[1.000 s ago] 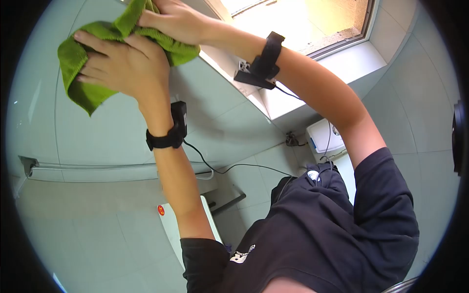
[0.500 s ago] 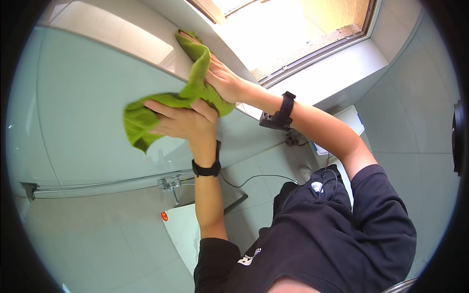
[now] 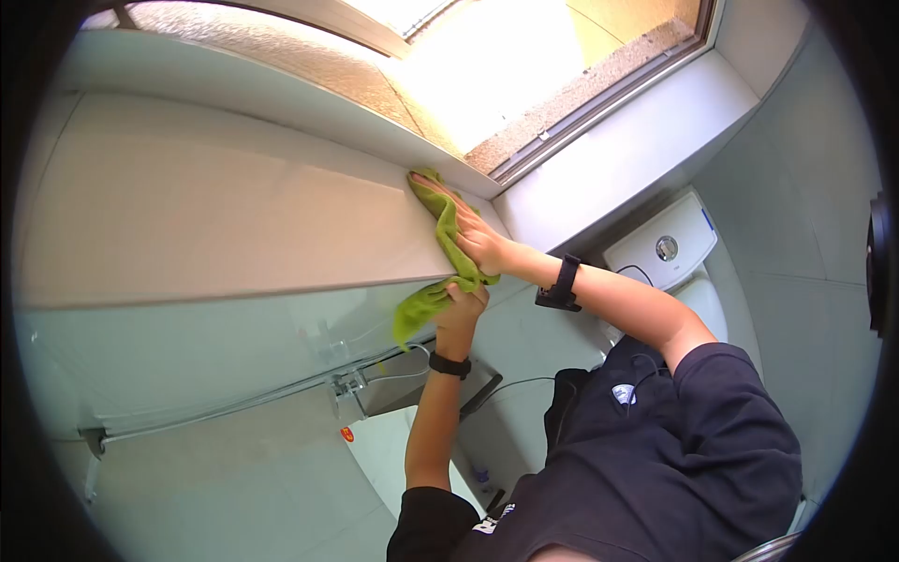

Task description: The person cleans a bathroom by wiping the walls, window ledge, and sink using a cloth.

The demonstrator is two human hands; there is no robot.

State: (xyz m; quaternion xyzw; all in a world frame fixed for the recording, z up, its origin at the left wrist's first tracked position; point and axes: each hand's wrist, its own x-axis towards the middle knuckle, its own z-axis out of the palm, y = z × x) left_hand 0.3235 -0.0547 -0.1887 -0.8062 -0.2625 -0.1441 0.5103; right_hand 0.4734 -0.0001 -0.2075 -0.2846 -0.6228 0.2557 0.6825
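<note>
A green cloth (image 3: 449, 245) lies on the corner of a pale ledge below the window, and one end hangs over the ledge's front edge. My right hand (image 3: 479, 245) presses the cloth onto the ledge, fingers stretched along it and partly covered by its folds. Just below the edge, my left hand (image 3: 459, 311) is closed around the hanging part, whose loose end sticks out to the left, slightly blurred. Both wrists wear black bands.
The pale ledge (image 3: 234, 215) runs left along the window. A white sill (image 3: 627, 140) meets it on the right. Below are a toilet with a white cistern (image 3: 693, 229), a wall-mounted shower mixer (image 3: 348, 384) with a rail, and a white panel with a red sticker (image 3: 348, 435).
The view has shifted, showing more of the ledge and window. My left hand has closed from spread fingers on the cloth to a grip on its end, now bunched nearer my right hand.
</note>
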